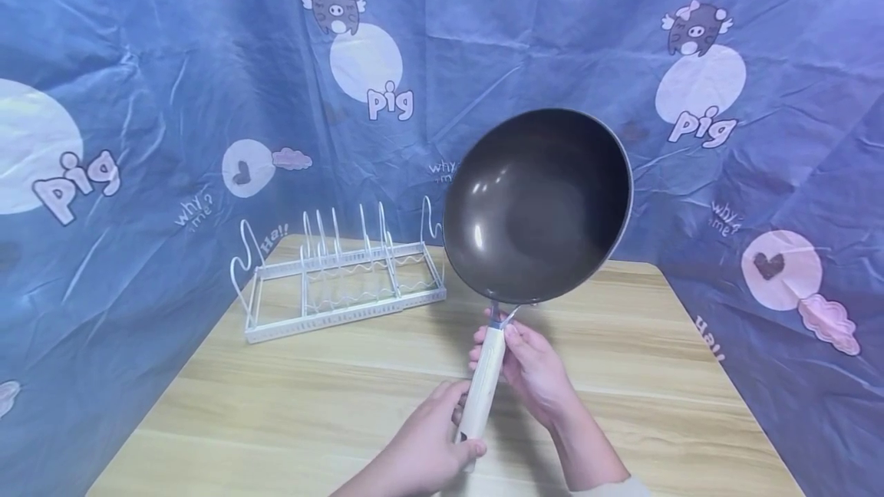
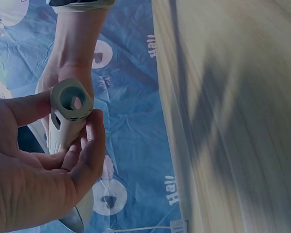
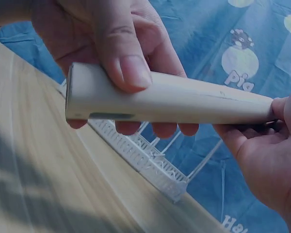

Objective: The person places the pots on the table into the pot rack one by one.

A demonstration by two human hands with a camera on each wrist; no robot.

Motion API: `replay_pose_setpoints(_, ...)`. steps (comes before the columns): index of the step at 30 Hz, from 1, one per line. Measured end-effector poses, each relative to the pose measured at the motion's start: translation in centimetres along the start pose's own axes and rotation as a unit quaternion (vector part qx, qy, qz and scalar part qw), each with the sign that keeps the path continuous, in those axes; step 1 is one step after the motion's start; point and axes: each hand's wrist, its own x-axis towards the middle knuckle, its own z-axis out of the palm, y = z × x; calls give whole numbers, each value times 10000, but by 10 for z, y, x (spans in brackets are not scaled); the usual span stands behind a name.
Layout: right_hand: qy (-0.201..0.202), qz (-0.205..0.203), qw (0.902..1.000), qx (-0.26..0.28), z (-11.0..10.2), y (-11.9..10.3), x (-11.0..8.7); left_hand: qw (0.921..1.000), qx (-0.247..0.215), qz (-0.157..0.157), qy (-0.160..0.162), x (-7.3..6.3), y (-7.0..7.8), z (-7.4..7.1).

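A dark-coated wok-style frying pan (image 1: 539, 205) is held up off the table, its hollow inside facing me and its pale handle (image 1: 486, 382) pointing down. My left hand (image 1: 431, 436) grips the handle's lower end, thumb on one side and fingers on the other. The left wrist view shows the round hole in the handle's end (image 2: 72, 99) beside the left hand (image 2: 34, 170). Close to the pan's rim, my right hand (image 1: 539, 374) holds the top of the handle. The right hand (image 3: 271, 165) also shows at the right wrist view's edge.
A white wire rack (image 1: 345, 282) with upright dividers stands on the wood-grain table (image 1: 331, 405), left of the pan. Blue cloth (image 1: 483, 44) with pig prints hangs behind and along both sides of the table.
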Motion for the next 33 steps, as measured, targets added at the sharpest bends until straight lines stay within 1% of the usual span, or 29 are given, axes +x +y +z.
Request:
replay_pose_setpoints(6, 84, 28, 9993, -352, 12, -1, 10, 9997, 55, -24, 258, -2, -1, -2)
replay_pose_setpoints(8, 131, 18, 9987, -486, 16, -1, 13, 9994, 110, 24, 317, -3, -2, -3)
replay_pose_setpoints(14, 343, 33, 9960, -830, 27, -1, 22, 9994, 101, 72, 324, -6, -4, -8)
replay_pose_setpoints(17, 409, 94, 9947, -940, 33, -2, 26, 9995, -27, 99, 310, -8, -7, -10)
replay_pose_setpoints(24, 429, 273, 9943, -942, 44, -3, 38, 9985, -455, 119, 285, -12, -16, -17)
replay_pose_setpoints(31, 448, 388, 9900, -1280, 53, -6, 51, 9961, -833, 171, 224, -13, -27, -26)
replay_pose_setpoints(33, 434, 440, 9891, -1335, 55, -5, 55, 9944, -1036, 180, 137, -13, -31, -28)
